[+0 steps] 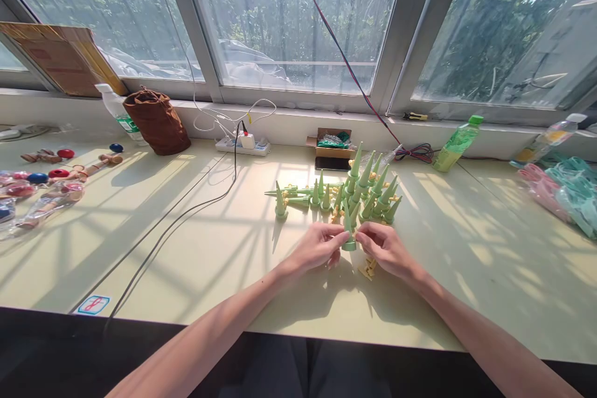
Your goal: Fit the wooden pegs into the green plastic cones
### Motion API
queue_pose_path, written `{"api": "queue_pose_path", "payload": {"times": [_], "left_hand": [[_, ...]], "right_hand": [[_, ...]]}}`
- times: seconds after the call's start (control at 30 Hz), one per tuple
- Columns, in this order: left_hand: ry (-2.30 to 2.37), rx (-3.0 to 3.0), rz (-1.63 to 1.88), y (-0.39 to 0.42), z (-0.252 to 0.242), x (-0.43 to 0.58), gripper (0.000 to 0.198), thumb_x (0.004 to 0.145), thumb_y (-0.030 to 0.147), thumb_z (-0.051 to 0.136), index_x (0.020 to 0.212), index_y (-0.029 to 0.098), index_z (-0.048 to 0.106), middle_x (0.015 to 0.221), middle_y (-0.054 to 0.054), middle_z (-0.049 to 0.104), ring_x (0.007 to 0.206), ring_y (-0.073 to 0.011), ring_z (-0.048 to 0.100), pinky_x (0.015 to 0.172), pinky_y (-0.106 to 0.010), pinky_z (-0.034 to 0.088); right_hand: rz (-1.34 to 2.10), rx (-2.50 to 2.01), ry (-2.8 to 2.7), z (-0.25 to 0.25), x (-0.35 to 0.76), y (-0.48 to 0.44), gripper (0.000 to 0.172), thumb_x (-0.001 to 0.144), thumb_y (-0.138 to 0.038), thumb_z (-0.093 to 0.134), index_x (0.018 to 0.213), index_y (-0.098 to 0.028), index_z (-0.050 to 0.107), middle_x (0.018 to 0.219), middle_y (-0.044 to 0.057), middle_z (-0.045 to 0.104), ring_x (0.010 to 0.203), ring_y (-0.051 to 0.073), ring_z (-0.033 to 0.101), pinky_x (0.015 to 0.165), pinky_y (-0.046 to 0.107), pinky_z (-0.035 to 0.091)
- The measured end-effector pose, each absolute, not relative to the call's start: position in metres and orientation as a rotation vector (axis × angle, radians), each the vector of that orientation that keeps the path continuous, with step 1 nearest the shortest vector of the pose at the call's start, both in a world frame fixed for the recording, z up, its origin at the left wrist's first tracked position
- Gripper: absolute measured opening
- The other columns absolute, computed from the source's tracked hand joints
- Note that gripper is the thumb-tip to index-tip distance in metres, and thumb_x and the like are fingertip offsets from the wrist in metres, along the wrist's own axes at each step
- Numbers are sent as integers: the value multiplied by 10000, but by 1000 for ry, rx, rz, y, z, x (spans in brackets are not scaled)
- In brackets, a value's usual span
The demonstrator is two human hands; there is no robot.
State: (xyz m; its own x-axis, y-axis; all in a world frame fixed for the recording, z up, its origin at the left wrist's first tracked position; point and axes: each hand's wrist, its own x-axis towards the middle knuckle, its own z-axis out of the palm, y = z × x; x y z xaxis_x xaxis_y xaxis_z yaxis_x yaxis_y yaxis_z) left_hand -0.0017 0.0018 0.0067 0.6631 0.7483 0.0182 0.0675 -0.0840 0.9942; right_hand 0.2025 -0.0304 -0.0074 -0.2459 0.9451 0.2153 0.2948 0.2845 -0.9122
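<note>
Near the front of the table, my left hand [321, 245] is closed on a pointed green plastic cone [349, 242] with a round base, which stands upright. My right hand [383, 247] is pinched at the cone's right side; whatever sits between its fingertips is too small to make out. Below my right hand lie several small pale yellow pieces [367, 270]. Just beyond both hands stands a cluster of similar green cones [364, 181], many with yellow bits on their sides. To the left of the cluster, one cone [280, 204] stands apart, and some lie on their sides.
Behind the cones are a small open cardboard box [334, 144] and a dark flat object [332, 163]. A black cable [186, 206] crosses the table from a power strip [243, 147]. A brown pouch [157, 122], wooden toys [46, 175], a green-capped bottle [458, 144] and bagged straps [571, 189] stand farther out.
</note>
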Motion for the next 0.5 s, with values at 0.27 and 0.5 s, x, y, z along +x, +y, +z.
{"api": "queue_pose_path", "payload": {"times": [0.27, 0.5], "left_hand": [[635, 1464, 505, 8, 9, -6, 430, 901, 540, 583, 772, 130, 599, 545, 18, 528, 466, -95, 541, 464, -197, 397], [601, 1453, 464, 12, 8, -8, 427, 906, 540, 580, 879, 121, 654, 554, 7, 553, 485, -98, 552, 492, -203, 423]], "right_hand": [[673, -1120, -1948, -2, 202, -31, 275, 975, -352, 503, 773, -172, 556, 609, -27, 440, 542, 111, 362, 497, 250, 282], [528, -1051, -2000, -5, 202, -30, 210, 965, -263, 504, 775, -179, 539, 596, -32, 444, 526, 108, 367, 509, 247, 309]]}}
